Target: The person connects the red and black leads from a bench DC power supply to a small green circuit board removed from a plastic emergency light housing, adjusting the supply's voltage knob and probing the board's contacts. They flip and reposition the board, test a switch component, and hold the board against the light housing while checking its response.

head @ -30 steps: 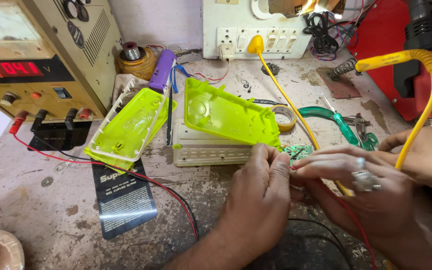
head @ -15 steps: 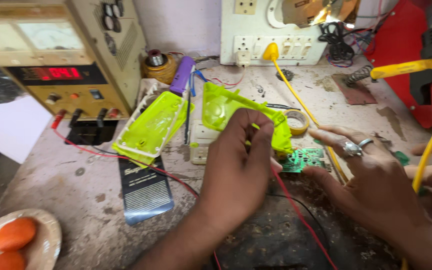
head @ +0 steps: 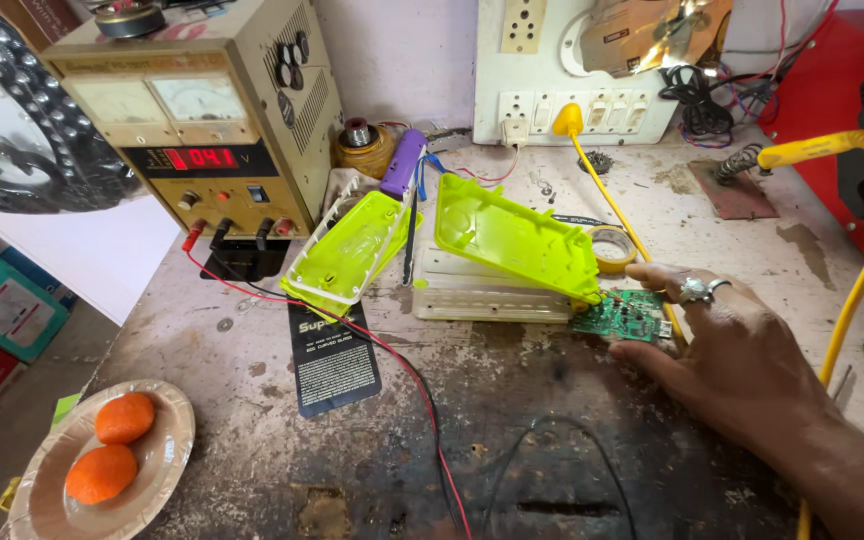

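My right hand, with a ring on one finger, rests on the stained workbench at the right. Its thumb and fingers close around the right edge of a small green circuit board. The board lies against the corner of a lime-green plastic shell half, which leans on a white translucent block. A second lime-green shell half lies tilted further left. My left hand is out of view.
A beige bench power supply with a red display stands back left, and a red wire runs from it across the bench. Also here: tape roll, yellow cable, wall socket panel, black packet, and paper plate with two oranges.
My left hand has pulled away from the circuit board and left the view. The camera has swung left, bringing the plate of oranges into sight. My right hand stays at the board.
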